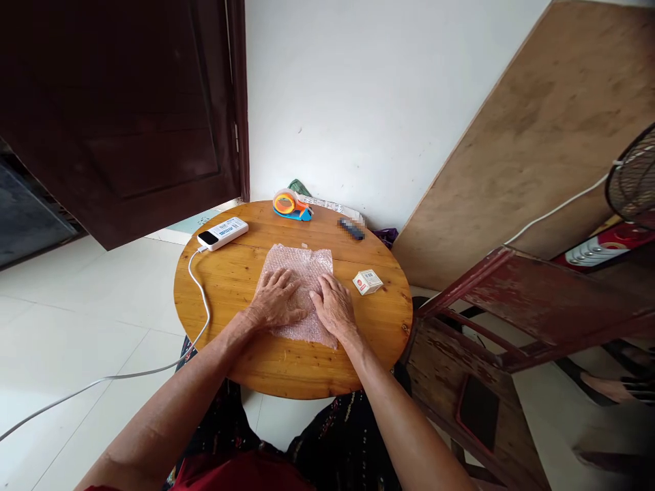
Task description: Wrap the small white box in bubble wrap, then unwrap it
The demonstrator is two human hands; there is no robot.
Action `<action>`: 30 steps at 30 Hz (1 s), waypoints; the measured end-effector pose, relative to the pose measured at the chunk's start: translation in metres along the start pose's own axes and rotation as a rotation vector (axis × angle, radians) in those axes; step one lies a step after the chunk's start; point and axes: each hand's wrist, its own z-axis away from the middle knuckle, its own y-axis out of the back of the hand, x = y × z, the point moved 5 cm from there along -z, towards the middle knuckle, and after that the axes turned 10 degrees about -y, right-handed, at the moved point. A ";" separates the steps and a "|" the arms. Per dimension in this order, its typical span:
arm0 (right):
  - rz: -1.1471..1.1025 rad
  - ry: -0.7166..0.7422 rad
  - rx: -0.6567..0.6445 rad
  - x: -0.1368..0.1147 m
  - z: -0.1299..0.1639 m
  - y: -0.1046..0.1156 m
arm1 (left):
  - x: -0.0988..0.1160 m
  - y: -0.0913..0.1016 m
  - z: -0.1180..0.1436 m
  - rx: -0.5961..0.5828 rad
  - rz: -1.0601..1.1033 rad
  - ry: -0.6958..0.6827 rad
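Observation:
A sheet of pinkish bubble wrap (301, 266) lies flat in the middle of a round wooden table (245, 361). My left hand (276, 300) rests palm down on its left half, fingers spread. My right hand (333, 305) presses flat on its right half, close beside the left. Neither hand grips anything. A small white and red box (367, 281) sits just right of the wrap, a short way from my right hand.
A white power bank (223, 233) with a cable (202, 293) lies at the table's far left. An orange and blue tape dispenser (290, 204) and a dark small object (351, 229) sit at the far edge. A worn red wooden chair (491, 320) stands to the right.

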 end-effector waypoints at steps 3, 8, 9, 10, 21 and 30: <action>0.003 -0.004 -0.010 0.000 0.000 0.001 | 0.001 0.001 0.001 0.013 -0.002 0.000; 0.004 -0.003 -0.010 0.001 0.000 0.001 | 0.002 0.002 0.002 0.039 0.004 -0.005; 0.002 -0.003 -0.006 0.001 0.000 0.001 | 0.002 0.002 0.002 0.043 0.004 -0.009; 0.000 -0.006 -0.003 0.002 0.000 0.001 | 0.002 0.003 0.002 0.046 0.007 -0.012; 0.007 -0.014 0.101 0.012 -0.001 -0.004 | -0.004 0.003 0.000 0.058 0.001 -0.019; -0.028 0.004 0.102 0.008 -0.003 -0.004 | -0.010 0.002 0.000 0.074 -0.009 -0.025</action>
